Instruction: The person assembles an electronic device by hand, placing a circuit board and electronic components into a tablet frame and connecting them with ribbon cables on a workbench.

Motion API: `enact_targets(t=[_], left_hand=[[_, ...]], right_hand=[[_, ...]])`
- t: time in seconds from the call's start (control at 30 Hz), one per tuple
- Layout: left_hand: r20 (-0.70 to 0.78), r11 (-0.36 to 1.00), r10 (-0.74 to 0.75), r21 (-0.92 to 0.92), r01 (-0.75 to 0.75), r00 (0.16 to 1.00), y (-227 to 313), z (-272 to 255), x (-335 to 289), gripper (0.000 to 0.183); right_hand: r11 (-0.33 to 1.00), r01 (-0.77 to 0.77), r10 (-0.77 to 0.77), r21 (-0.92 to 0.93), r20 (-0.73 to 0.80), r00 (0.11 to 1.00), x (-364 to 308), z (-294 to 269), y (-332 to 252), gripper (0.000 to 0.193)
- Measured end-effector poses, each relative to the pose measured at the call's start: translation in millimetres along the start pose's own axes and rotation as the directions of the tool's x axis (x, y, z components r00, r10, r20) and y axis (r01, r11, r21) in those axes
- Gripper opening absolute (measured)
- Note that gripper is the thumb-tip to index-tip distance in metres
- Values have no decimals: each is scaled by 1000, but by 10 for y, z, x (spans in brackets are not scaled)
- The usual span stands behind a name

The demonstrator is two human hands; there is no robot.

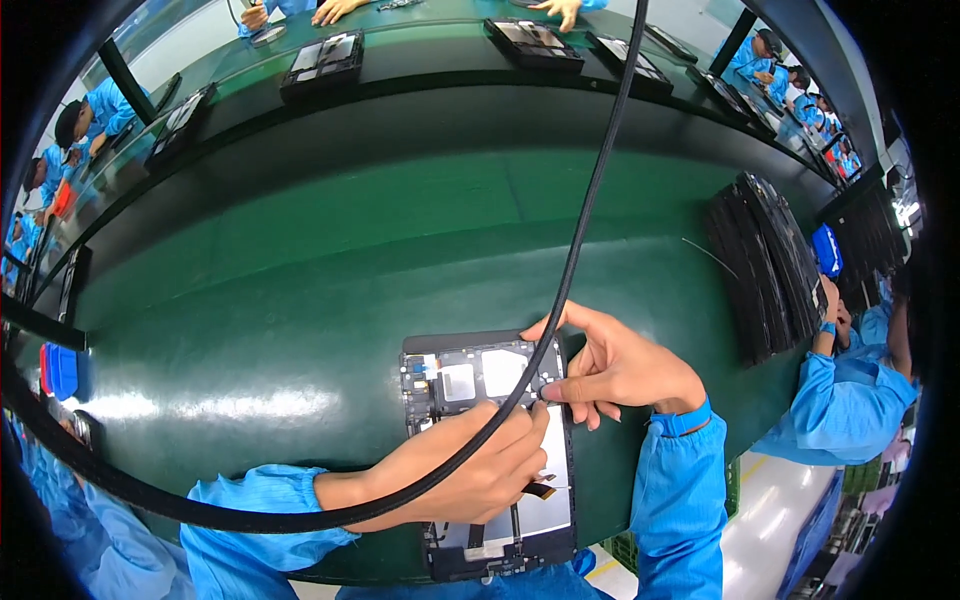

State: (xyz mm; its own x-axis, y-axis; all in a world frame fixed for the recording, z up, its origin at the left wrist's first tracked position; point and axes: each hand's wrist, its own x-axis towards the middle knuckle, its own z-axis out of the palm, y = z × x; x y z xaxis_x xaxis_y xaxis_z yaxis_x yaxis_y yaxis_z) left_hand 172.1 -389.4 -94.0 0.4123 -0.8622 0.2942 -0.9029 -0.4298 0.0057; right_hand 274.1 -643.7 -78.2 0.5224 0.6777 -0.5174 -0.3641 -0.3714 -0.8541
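Observation:
An opened tablet (556,450) lies on the green work table before me, its inner boards, pale panels and ribbon cables exposed. My left hand (465,465) reaches across its middle with curled fingers, their tips together near the right edge. Whatever they pinch is hidden. A loose flex cable (540,490) sticks out beneath that hand. My right hand (625,360) is closed on the tablet's upper right edge, thumb on the inner side and index finger along the top; the other fingers bend below the rim. Both fingertips nearly meet there.
A black cable (585,215) hangs across the view, in front of the tablet. At right stands a stack of dark tablet parts (765,270) beside a blue bin (826,250). A raised shelf (430,75) at the back carries several trays. Co-workers sit around, one close at right (845,400).

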Motion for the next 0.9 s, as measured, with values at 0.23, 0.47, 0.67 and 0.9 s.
enact_targets(t=[0.23, 0.47, 0.67, 0.9], left_hand=[[-10, 975, -79, -211, 75, 997, -12, 62, -17, 32], [-90, 960, -114, -266, 86, 989, -22, 51, -68, 35], [-55, 965, -119, -241, 102, 991, -20, 13, -59, 33], [-43, 962, -124, -252, 109, 991, -24, 13, -43, 33]], right_hand=[[1000, -3, 3, 17, -11, 1000, 0, 18, 13, 62], [999, -30, 31, 32, -43, 999, 1, 49, -2, 66], [999, -24, 24, 29, -13, 1000, -6, 29, 2, 67], [1000, -16, 16, 27, 13, 1000, -7, 14, 8, 69]])
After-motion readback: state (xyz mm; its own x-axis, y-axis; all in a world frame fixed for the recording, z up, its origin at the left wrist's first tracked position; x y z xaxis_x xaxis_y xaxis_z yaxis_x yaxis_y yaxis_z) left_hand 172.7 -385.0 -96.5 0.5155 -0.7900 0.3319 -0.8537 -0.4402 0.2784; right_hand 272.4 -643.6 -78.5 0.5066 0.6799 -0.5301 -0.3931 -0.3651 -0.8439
